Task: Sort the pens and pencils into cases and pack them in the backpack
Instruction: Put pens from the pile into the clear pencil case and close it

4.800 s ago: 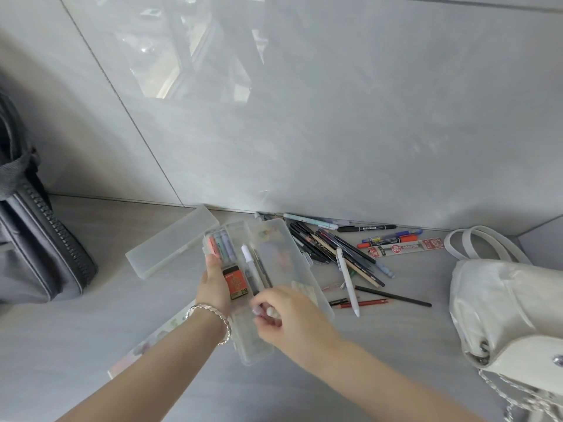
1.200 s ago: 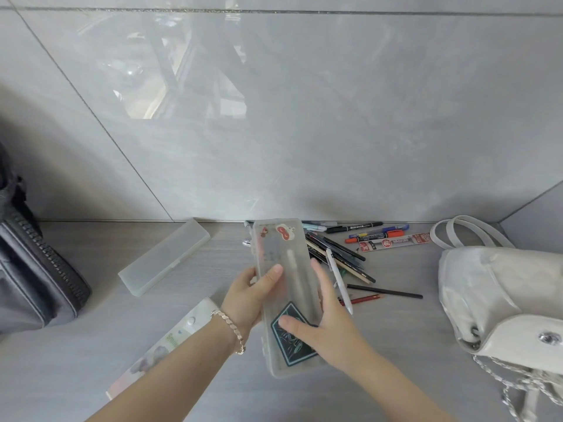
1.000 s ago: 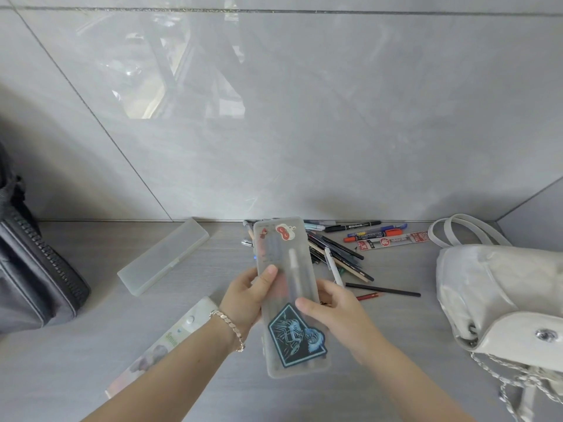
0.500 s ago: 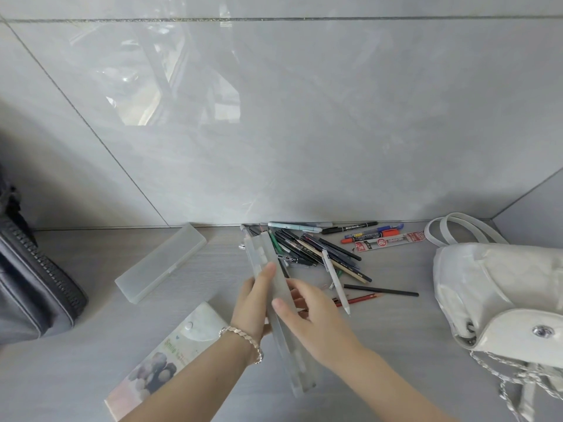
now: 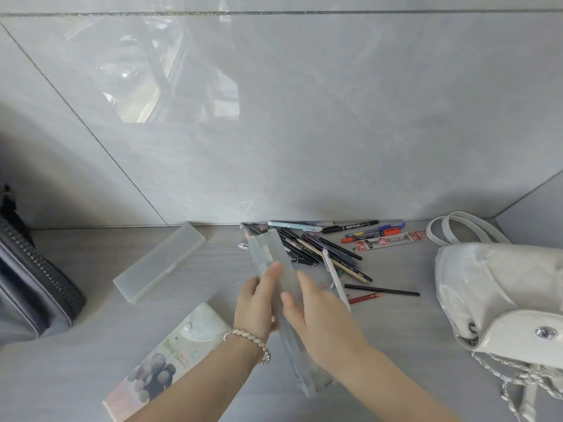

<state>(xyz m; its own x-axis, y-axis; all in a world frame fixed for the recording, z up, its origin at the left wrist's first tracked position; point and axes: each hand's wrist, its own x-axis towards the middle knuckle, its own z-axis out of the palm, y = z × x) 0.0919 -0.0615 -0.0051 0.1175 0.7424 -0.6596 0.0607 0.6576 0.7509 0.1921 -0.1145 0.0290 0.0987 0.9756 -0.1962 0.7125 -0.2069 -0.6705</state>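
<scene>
Hands meet at the lower centre of the frame around one frosted case (image 5: 272,254); the left hand (image 5: 257,304) wraps it from the left with the thumb laid up its near face, and the right hand (image 5: 321,319) clasps its right side; both hold it, neither is free. The case stands on its narrow edge, apparently closed; its long axis runs from the bottom centre up and slightly left, its far end reaching the heap of loose pens and pencils (image 5: 323,249) against the wall.

The white backpack (image 5: 502,287) lies at the right edge, well apart from the case, with the right hand the nearer; since the case points up the frame and not at the bag, I judge it would need turning rightward to go in. A second frosted case (image 5: 160,261) lies closed at centre left; a printed pouch (image 5: 170,357) lies at lower left, just beside the left wrist; a dark bag (image 5: 30,284) fills the left edge.

Writing: the pouch reads "Smile" in green, with smaller print beside it too fine to read; a red-and-white refill packet (image 5: 393,240) in front of the backpack straps carries print I cannot make out.
</scene>
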